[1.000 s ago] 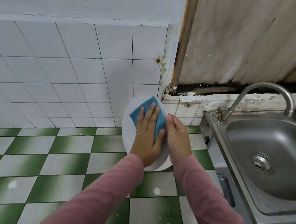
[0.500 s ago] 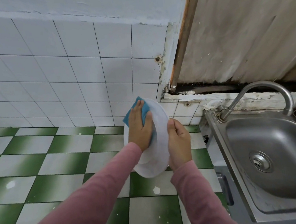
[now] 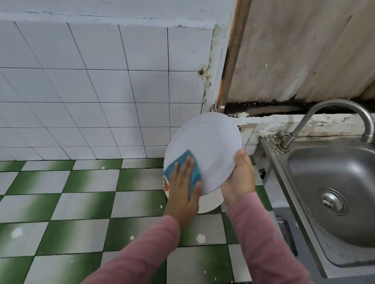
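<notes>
R hand [image 3: 238,178] curled round the lower rim of the tilted plate [image 3: 208,149] above the counter [image 3: 73,198], L hand [image 3: 183,188] flat, pressing blue cloth [image 3: 181,163] on it: push too hard vs that one-edge grip & it could slip, crack.

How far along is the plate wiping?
Done: the plate looks clean where bare. In hand: the left hand presses the cloth on it; the right hand grips its rim. Left: probably the patch under the cloth, and maybe the second plate below.
</notes>
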A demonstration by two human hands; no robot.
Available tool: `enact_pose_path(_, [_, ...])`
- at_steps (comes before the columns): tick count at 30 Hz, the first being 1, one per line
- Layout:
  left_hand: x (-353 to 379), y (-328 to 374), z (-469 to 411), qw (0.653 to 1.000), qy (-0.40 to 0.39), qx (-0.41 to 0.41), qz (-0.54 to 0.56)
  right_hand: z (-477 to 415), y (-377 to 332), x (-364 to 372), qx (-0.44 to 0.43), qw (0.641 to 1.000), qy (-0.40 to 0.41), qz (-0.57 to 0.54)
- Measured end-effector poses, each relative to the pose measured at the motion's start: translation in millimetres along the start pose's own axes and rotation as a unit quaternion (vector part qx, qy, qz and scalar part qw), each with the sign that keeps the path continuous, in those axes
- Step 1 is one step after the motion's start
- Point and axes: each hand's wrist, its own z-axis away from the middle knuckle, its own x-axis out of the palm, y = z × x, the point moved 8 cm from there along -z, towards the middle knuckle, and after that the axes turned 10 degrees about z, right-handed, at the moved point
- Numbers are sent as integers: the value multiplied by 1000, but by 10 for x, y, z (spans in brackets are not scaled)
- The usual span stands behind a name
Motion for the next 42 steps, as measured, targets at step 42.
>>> enact_pose_path(42, [-690, 144, -119, 981, 70, -34, 179, 49, -54, 221, -13, 977, -53, 207])
